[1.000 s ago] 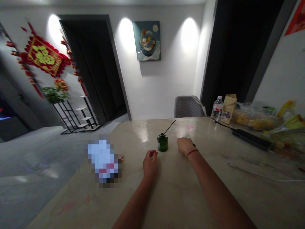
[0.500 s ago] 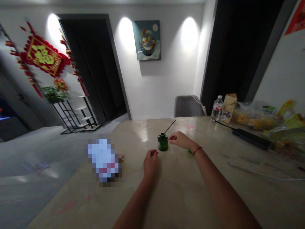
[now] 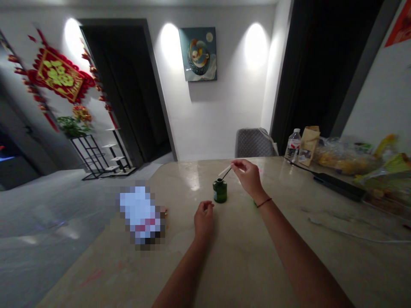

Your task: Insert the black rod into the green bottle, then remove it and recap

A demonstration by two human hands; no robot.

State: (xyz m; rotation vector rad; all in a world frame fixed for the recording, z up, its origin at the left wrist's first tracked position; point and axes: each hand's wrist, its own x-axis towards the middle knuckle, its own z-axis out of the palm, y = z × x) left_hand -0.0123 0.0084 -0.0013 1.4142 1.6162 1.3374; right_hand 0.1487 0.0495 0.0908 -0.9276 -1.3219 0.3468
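A small green glass bottle [image 3: 220,192] stands upright on the table, with a thin dark stick [image 3: 226,174] leaning out of its neck to the right. Above and to the right of the bottle, my right hand [image 3: 248,175] is closed in a pinch on a thin pale stick [image 3: 224,171], which slants down toward the bottle's mouth. The dark stick's upper end meets the same fingertips; whether they grip it too is unclear. My left hand [image 3: 204,219] rests on the table just left of the bottle, fingers curled, nothing visible in them. Behind my right wrist, a green thing [image 3: 255,202] is mostly hidden.
A blurred-out pale item [image 3: 139,214] lies on the table's left side. To the right are a water bottle [image 3: 293,144], a paper bag [image 3: 309,145], plastic bags of food [image 3: 346,159], a black power strip [image 3: 338,186] and a white cable [image 3: 353,236]. A grey chair [image 3: 255,143] stands behind the table.
My right hand has risen from beside the bottle to above its mouth, bringing the pale stick over beside the dark one. My left hand has stayed in place.
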